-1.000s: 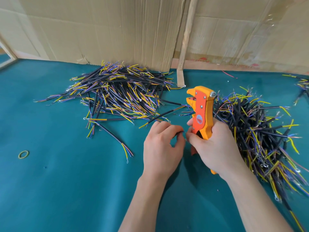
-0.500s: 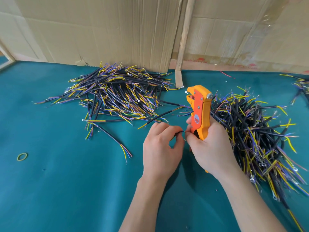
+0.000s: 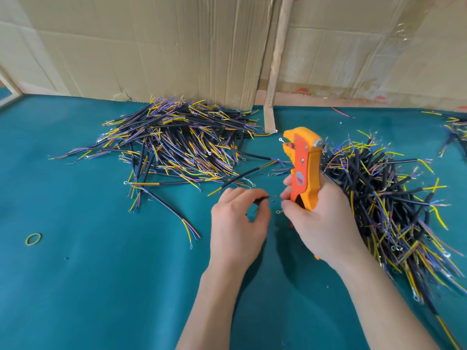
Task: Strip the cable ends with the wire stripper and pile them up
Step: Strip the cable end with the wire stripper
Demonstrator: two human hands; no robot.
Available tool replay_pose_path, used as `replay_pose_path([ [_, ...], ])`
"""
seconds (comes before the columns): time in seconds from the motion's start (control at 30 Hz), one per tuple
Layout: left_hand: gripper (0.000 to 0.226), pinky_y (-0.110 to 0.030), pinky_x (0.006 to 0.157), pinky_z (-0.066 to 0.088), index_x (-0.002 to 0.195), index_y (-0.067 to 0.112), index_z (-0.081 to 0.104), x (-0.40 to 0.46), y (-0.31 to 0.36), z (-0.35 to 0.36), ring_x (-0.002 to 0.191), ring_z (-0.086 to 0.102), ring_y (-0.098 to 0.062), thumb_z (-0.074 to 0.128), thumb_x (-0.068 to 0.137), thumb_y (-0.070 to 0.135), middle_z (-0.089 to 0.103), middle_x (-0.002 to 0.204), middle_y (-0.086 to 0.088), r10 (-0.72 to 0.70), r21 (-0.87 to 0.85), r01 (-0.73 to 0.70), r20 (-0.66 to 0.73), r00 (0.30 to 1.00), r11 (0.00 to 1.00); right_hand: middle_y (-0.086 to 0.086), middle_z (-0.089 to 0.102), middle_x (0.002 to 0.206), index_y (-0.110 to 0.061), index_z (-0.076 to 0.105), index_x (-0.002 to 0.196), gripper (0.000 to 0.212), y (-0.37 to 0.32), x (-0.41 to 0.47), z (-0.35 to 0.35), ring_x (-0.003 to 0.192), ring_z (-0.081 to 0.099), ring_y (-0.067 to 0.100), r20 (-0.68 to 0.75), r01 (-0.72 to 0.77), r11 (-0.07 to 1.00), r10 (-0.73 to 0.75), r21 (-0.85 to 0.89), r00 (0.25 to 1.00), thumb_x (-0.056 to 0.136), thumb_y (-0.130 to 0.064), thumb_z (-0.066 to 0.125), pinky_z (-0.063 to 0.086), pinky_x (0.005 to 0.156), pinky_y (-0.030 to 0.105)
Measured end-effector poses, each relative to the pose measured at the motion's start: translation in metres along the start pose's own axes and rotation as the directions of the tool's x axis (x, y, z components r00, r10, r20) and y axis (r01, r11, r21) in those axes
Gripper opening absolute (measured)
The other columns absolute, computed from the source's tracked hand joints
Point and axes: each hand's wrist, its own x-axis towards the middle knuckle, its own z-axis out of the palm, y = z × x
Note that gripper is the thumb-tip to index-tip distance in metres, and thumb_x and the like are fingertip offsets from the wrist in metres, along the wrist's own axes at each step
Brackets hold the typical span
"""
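now the hands part over the cable

just now the two hands have drawn slightly apart. half a second ago the left hand (image 3: pixel 238 223) and the right hand (image 3: pixel 318 221) met fingertip to fingertip below the tool; at this moment a small gap shows between them, and in it lie fine blue and reddish wire ends and a tiny ring terminal (image 3: pixel 279 212). the left hand pinches a short black cable (image 3: pixel 261 199) between thumb and forefinger, its end pointing toward the right hand. the right hand is clenched around the handles of the orange wire stripper (image 3: pixel 304 170), which stands upright with its head away from the person, while its thumb and forefinger seem to nip the thin wire ends; that is too small to be sure of.

the cable in hand sits over the green tabletop (image 3: pixel 101 286), near its middle, between the two heaps: the left pile (image 3: pixel 177 145) toward the far edge by the cardboard wall (image 3: pixel 151 46), and the right pile (image 3: pixel 384 198) just behind the right hand, running toward the right edge. a yellow rubber band (image 3: pixel 33 239) lies alone toward the left edge.

i judge the parting to mean the person is sorting or separating the inner wires before feeding one into the stripper head. which heap holds finished pieces i cannot tell.
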Motion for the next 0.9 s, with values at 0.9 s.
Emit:
replay_pose_path([
  [0.9,0.01,-0.01,0.059,0.038,0.085,0.019,0.076,0.0037,-0.0016,-0.0036,0.056,0.052,-0.003,0.072,0.085,0.01,0.066,0.066,0.014,-0.188,-0.162,0.248,0.317,0.93,0.955,-0.009,0.053,0.073,-0.019,0.054,0.101,0.026,0.0011,-0.0025,0.003,0.073,0.048,0.022,0.106,0.28,0.91,-0.26,-0.307,0.96,0.085,0.001,0.062,0.025,0.059,0.032],
])
